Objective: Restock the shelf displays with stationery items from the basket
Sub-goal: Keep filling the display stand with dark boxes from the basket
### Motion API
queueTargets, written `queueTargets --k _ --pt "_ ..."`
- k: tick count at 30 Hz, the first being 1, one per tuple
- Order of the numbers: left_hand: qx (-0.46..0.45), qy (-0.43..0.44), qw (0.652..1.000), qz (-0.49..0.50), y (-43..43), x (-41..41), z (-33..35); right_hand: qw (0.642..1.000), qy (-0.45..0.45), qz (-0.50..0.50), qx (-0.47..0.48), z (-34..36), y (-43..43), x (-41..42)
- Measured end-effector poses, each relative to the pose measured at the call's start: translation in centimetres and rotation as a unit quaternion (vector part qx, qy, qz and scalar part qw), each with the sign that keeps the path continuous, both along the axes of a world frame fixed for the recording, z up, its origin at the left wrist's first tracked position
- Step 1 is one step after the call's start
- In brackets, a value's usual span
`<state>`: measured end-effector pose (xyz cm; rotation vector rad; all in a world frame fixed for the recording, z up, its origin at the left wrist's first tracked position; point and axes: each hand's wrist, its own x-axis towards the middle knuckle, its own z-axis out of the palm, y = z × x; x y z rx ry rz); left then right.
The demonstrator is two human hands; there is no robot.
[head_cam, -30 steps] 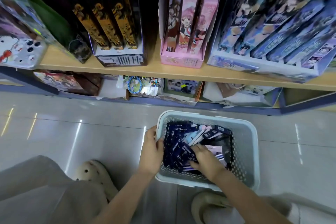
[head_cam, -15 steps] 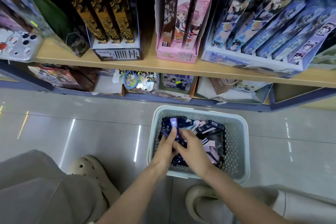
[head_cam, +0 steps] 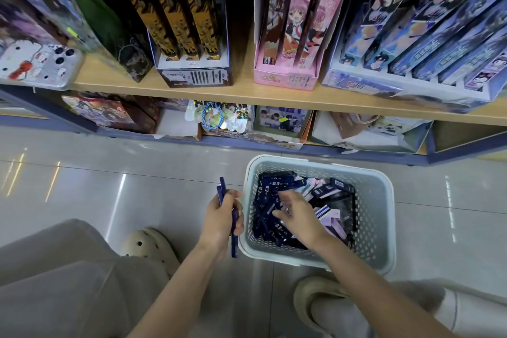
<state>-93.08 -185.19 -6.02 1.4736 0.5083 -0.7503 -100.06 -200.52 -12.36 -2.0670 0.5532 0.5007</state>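
White plastic with small holes is what the basket [head_cam: 384,228] is made of. It is set on the shiny floor tiles [head_cam: 109,186], just in front of the shelves. A pile of packs [head_cam: 267,192] is kept inside it. Most of them are dark blue with white marks. Some pale purple packs [head_cam: 332,221] are seen on the right side of the pile.

The left hand [head_cam: 223,218] is held just outside the left wall of the basket. Its fingers are curled round some thin blue packs [head_cam: 234,239]. These are gripped on edge, and their ends are seen poking out above and below the hand. 2 top ends can be seen.

The right hand [head_cam: 297,214] is put down inside the basket, on top of the pile. Its fingers are bent and its thumb is stuck out to the left. The fingertips are hidden among the packs, so it cannot be told if a pack is gripped.

A wooden shelf board [head_cam: 247,92] is seen above the basket. 3 display boxes are stood on it: a black and gold box [head_cam: 192,74], a pink box [head_cam: 288,74] and a blue box [head_cam: 370,85]. Long thin cartoon boxes are stood up in each.

2 pale shoes are seen low down, the left shoe [head_cam: 149,244] and the right shoe [head_cam: 315,296].
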Motion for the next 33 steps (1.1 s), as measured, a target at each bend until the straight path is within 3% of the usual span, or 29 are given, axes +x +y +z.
queueTargets --k 3,11,15,18,25,33 --pt "-0.015 0.037 0.999 0.025 0.0 0.4 -0.1 0.999 0.05 0.016 -0.005 -1.9 0.8 0.0" --pt "-0.06 0.103 0.991 0.06 -0.3 0.8 -0.4 0.99 0.055 0.075 -0.101 -2.3 1.5 0.7" --pt "-0.07 0.096 0.992 0.033 -0.1 0.6 -0.2 0.981 0.075 0.088 -0.158 -2.3 2.9 0.4" --pt "-0.047 0.082 0.996 -0.003 0.0 0.5 -0.1 0.98 0.037 0.086 -0.178 -2.2 2.7 0.2" --pt "-0.063 0.086 0.992 0.072 0.2 0.5 -0.2 0.989 -0.033 0.034 -0.142 -1.8 0.8 -0.6" --pt "-0.021 0.053 0.995 -0.078 -1.0 -0.8 0.2 0.99 -0.085 -0.09 0.067 2.9 -1.2 -1.7"
